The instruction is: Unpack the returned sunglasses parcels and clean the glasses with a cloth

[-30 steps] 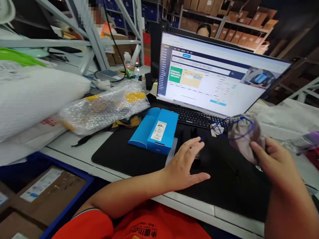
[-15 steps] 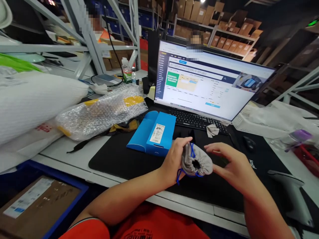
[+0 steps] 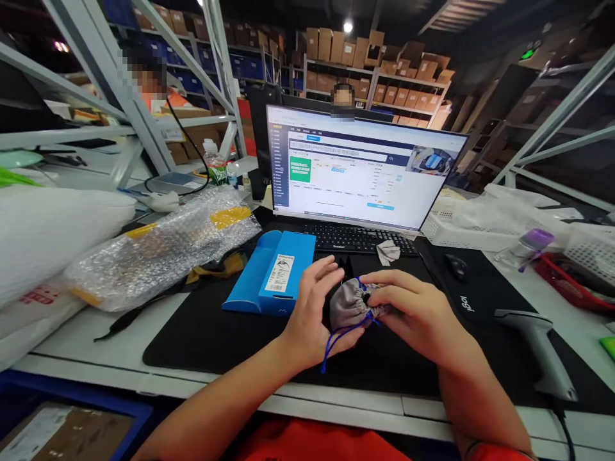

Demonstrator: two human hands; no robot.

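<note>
A grey drawstring pouch (image 3: 346, 308) with blue cords is held between my hands above the black desk mat (image 3: 206, 339). My left hand (image 3: 314, 314) cups its left side, fingers raised and thumb beneath it. The fingers of my right hand (image 3: 413, 307) close on the gathered mouth, and the thumb side hides part of the opening. One blue cord hangs below the pouch by my left thumb. What the pouch contains cannot be seen. Just left of my left hand lies a blue cardboard box (image 3: 302, 250) with a white label and its flap spread open.
Behind the mat stand a keyboard (image 3: 336, 238) and a lit monitor (image 3: 350, 173). Bubble-wrapped goods (image 3: 163, 250) lie on the left. To the right are a mouse (image 3: 455, 267), a barcode scanner (image 3: 538, 346) and a red basket (image 3: 567, 288). Two people are beyond the desk.
My right hand has come in from beside the pouch and now grips its mouth. The pouch has turned, its opening now toward the right hand. The camera view has shifted.
</note>
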